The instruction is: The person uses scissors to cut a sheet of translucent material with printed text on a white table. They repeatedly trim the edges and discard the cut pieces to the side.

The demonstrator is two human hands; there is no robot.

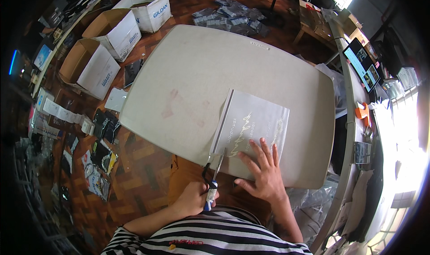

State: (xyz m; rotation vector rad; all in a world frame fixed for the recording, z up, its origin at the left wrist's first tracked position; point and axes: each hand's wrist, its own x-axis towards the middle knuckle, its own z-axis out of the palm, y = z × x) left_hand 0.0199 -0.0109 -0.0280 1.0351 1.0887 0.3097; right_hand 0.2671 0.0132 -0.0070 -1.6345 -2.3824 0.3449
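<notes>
A greyish, see-through film sheet (251, 105) with pale script lettering lies on the near right part of a light table (179, 62). A dark line runs along its left side. My left hand (195, 198) is closed around the handles of scissors (210, 194), which have blue on the handle and white wrapping. Their blades are spread at the sheet's near left corner, one on each side of the dark line's end. My right hand (266, 172) lies with fingers spread on the sheet's near right part, covering some lettering.
White cardboard boxes (101, 69) stand at the far left. Packaged items (230, 15) are piled on the wooden floor beyond the table. A side counter on the right holds a screen (363, 64) and an orange tape dispenser (363, 114). Plastic bags (316, 201) lie below it.
</notes>
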